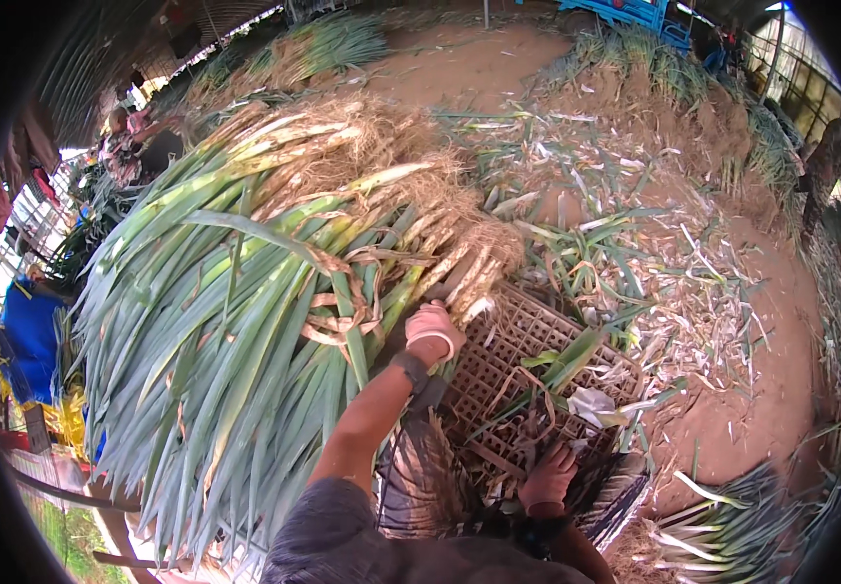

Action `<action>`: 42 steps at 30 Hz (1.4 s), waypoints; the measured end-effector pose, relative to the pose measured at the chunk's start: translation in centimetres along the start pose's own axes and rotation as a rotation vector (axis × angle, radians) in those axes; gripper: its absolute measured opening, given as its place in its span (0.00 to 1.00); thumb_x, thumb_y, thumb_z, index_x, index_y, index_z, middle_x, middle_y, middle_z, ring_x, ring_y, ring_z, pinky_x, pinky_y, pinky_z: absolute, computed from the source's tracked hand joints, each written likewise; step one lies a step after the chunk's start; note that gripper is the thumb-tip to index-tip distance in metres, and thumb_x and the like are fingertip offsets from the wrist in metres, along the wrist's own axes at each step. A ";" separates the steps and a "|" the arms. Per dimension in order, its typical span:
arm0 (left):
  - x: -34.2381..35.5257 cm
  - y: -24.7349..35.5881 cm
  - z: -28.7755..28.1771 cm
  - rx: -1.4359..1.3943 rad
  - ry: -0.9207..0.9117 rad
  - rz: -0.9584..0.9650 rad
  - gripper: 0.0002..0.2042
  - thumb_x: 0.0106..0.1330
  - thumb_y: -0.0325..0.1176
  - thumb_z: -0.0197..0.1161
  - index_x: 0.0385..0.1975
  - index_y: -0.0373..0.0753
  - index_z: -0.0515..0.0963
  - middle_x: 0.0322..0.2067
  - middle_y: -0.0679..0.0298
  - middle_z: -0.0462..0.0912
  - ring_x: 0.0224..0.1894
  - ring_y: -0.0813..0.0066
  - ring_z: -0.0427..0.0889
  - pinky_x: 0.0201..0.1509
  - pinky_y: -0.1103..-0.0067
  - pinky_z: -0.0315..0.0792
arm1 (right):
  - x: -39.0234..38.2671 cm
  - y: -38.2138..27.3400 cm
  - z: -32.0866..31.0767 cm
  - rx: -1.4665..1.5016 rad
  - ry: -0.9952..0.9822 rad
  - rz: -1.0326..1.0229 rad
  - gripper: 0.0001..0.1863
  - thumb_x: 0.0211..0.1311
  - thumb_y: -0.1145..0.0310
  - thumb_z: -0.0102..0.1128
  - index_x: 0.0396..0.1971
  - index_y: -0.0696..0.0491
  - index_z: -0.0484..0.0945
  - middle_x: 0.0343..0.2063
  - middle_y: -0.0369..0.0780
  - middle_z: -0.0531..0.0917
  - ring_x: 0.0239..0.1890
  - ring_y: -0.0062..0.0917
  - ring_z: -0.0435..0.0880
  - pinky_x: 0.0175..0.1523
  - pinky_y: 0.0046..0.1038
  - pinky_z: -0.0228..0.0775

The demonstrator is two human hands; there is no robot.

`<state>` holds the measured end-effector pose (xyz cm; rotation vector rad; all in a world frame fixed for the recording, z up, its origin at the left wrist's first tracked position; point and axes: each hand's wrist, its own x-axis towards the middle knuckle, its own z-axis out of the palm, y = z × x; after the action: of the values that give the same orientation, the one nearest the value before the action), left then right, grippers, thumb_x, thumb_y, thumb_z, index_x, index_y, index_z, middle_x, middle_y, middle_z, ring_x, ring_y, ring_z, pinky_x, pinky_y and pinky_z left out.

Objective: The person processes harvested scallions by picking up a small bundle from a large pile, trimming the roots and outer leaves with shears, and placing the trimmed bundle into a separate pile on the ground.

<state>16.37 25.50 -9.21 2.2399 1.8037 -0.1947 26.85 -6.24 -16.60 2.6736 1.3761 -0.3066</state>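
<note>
My left hand [432, 329], in a pinkish glove with a pale cuff, closes around the lower stalks of leeks at the right edge of a big heap of leeks [236, 321]. Their shaggy roots [484, 248] point away and to the right, and long green leaves spread toward the left. Low in front of my body, my right hand [549, 477] is gloved too; its fingers look loosely apart, with nothing visible in them, near withered leaves. Between and beyond the hands lies a brown plastic crate [474, 365] with a lattice surface, bearing loose green leaves [571, 360] and a whitish scrap [596, 404].
Peeled leaf scraps [674, 292] litter the brown ground to the right. Cleaner leeks [722, 530] lie at the lower right. More leeks are piled at the far left [333, 44] and far right [635, 63]. Another person [124, 146] is at the far left; a blue vehicle [625, 12] stands behind.
</note>
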 end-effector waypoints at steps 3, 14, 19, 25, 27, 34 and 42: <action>0.1 2.0 -0.1 0.050 0.009 0.050 0.35 0.48 0.53 0.62 0.49 0.31 0.64 0.41 0.55 0.73 0.44 0.64 0.78 0.44 0.70 0.73 | 0.1 0.4 0.9 -0.003 0.100 -0.003 0.56 0.36 0.49 0.67 0.59 0.67 0.48 0.55 0.50 0.60 0.60 0.42 0.56 0.60 0.39 0.50; 2.4 9.8 4.4 0.348 0.149 0.082 0.46 0.51 0.48 0.63 0.61 0.22 0.48 0.52 0.46 0.68 0.48 0.59 0.74 0.49 0.64 0.70 | 1.2 1.9 4.7 -0.148 0.143 0.059 0.54 0.38 0.45 0.65 0.58 0.68 0.51 0.56 0.53 0.60 0.59 0.45 0.57 0.59 0.41 0.50; 4.0 7.6 3.6 0.249 0.036 0.118 0.29 0.53 0.40 0.62 0.51 0.27 0.64 0.39 0.51 0.78 0.37 0.62 0.80 0.33 0.71 0.74 | 0.9 0.2 1.7 -0.112 0.131 0.016 0.54 0.36 0.47 0.64 0.57 0.69 0.50 0.51 0.52 0.63 0.54 0.42 0.60 0.55 0.41 0.53; -0.6 4.8 -4.2 -0.139 0.057 0.164 0.26 0.47 0.38 0.65 0.45 0.31 0.68 0.40 0.50 0.79 0.45 0.57 0.79 0.47 0.69 0.73 | 0.8 0.4 2.8 -0.087 0.094 0.012 0.46 0.47 0.54 0.57 0.59 0.68 0.49 0.54 0.52 0.61 0.57 0.43 0.59 0.57 0.42 0.51; -3.0 3.0 -8.8 -0.197 0.121 0.148 0.30 0.43 0.38 0.67 0.46 0.29 0.67 0.39 0.46 0.79 0.44 0.54 0.79 0.48 0.69 0.73 | 1.1 0.5 2.8 -0.087 0.021 0.030 0.44 0.50 0.56 0.54 0.61 0.66 0.47 0.59 0.52 0.57 0.63 0.47 0.53 0.59 0.43 0.49; -13.6 -2.8 -20.3 -0.561 0.208 0.332 0.28 0.41 0.32 0.69 0.45 0.30 0.69 0.34 0.57 0.81 0.36 0.69 0.78 0.43 0.76 0.72 | 0.7 0.4 1.2 -0.059 0.013 0.011 0.44 0.47 0.57 0.56 0.61 0.65 0.49 0.57 0.49 0.60 0.58 0.41 0.58 0.58 0.42 0.50; -19.1 -3.1 -24.9 -0.672 0.077 0.412 0.24 0.43 0.36 0.70 0.42 0.33 0.73 0.28 0.62 0.80 0.30 0.77 0.77 0.36 0.77 0.73 | -0.3 2.0 -2.3 0.096 -0.052 -0.022 0.59 0.30 0.48 0.71 0.61 0.59 0.49 0.51 0.45 0.65 0.56 0.36 0.61 0.54 0.37 0.59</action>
<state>7.71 15.19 19.35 2.0495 1.1457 0.5052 28.61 -7.16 -14.31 2.7077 1.4106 -0.4518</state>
